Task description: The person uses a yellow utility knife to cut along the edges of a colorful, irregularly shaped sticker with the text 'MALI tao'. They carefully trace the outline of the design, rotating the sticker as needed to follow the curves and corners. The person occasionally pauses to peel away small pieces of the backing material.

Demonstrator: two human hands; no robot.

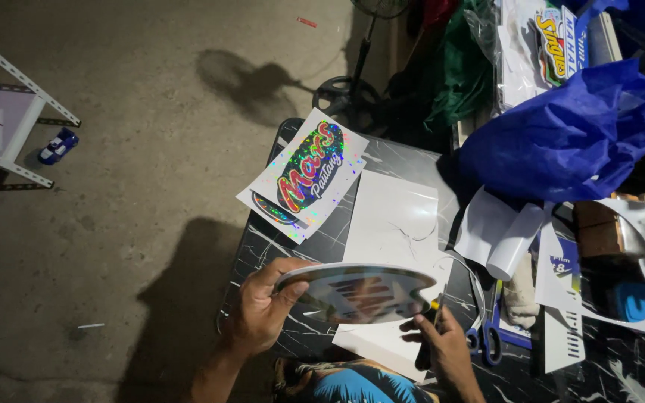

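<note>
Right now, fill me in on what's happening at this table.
A person holds a glossy oval cutout flat over a dark marbled table. The left hand grips its left edge; the right hand touches its right end. White sheets lie underneath, a holographic sticker sheet sits further back, and blue-handled scissors rest beside the right hand.

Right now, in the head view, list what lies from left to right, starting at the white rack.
white metal rack → small blue toy car → left hand → glossy oval cut-out it holds → right hand → blue-handled scissors → blue plastic bag
</note>
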